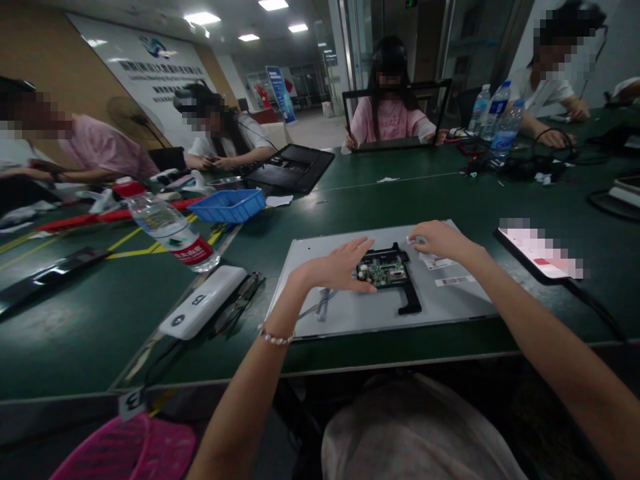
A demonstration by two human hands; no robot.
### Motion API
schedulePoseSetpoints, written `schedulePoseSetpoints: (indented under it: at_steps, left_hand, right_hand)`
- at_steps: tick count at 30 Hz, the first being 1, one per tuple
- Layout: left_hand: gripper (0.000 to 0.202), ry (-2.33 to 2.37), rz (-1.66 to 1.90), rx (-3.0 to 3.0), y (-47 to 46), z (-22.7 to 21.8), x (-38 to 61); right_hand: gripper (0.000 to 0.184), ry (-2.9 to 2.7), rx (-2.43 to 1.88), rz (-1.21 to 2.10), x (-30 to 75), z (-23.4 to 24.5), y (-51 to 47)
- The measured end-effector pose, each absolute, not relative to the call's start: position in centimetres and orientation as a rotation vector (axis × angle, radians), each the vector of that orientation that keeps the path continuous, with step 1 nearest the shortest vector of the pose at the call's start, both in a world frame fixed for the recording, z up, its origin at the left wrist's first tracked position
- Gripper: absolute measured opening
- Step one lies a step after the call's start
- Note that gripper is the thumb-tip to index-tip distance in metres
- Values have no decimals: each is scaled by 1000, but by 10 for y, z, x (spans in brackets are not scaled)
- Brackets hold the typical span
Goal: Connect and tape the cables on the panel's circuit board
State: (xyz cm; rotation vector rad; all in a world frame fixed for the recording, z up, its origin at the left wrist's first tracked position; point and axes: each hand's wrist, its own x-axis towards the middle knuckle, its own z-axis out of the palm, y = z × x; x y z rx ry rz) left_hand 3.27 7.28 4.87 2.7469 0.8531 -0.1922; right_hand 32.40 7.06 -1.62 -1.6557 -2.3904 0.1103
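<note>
A flat grey panel (350,317) lies on the table in front of me. On its middle rests a black bracket (411,299) with a green circuit board (384,272) in it. My left hand (336,268) is open, its fingers stretched out over the left edge of the board and bracket. Just right of the bracket, my right hand (443,239) is closed, fingertips pinched together above the panel. A small pale spot shows at those fingertips, too small to name. Thin cables (324,305) lie on the panel below my left wrist, and a white label (454,281) is on its right side.
Left of the panel are a white power bank (204,301), eyeglasses (237,305), a water bottle (173,230) and a blue tray (233,205). A phone (537,253) with a cable lies right. Across the table, a person holds a black frame (397,145); other people sit around.
</note>
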Motion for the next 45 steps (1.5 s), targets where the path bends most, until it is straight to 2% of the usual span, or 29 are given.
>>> schedulePoseSetpoints:
  at_steps: [2,4,11,20,37,45]
  left_hand:
    - [112,842,-307,2708,86,40,35]
    - [115,826,-277,2692,95,30,33]
    - [107,766,-21,2614,107,7,18]
    - [105,791,27,2610,107,4,19]
    - [108,822,-10,2599,108,-3,16]
    - [109,807,-6,2588,106,0,16]
  right_hand:
    - [24,-2388,-1688,68,321,-16,71]
    - [23,-2391,-1705,18,319,-15,70]
    - [24,-2263,-1679,-43,313,-11,69]
    - [23,-2262,-1505,-68,270,-6,72]
    - [21,-2318,-1471,188,265,-23,76]
    - [26,-2255,-1463,211,288,-4,65]
